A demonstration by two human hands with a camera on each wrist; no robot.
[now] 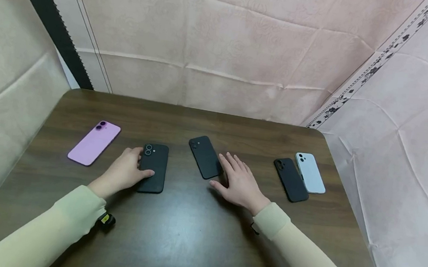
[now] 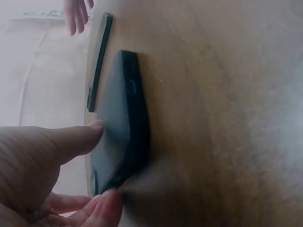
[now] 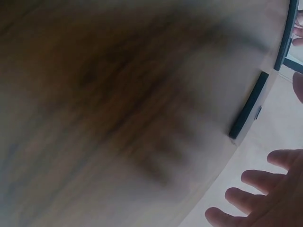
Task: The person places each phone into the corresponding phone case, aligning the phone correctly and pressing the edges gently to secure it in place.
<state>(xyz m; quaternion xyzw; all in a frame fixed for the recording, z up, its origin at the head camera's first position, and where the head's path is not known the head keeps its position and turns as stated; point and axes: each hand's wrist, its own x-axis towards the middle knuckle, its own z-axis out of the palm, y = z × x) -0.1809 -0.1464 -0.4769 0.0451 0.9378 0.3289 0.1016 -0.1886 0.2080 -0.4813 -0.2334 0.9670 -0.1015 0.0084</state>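
My left hand [image 1: 124,171] pinches a black phone [image 1: 159,164] along its left side, thumb across the back and fingers at the edge. In the left wrist view this black phone [image 2: 118,113] tilts, one long edge facing the camera. A second dark phone [image 1: 204,155] lies camera side up at the middle of the table. Beside its lower right corner is my right hand [image 1: 239,182], palm down with fingers spread, holding nothing. The right wrist view shows the right hand's fingers [image 3: 260,182] straight and apart, over the table.
A lilac phone [image 1: 94,142] lies at the left of the brown wooden table [image 1: 174,239]. On the right a black phone [image 1: 291,179] lies against a pale blue phone [image 1: 311,173], overlapping it in this view. Pale cloth [image 1: 228,42] hangs behind and on both sides.
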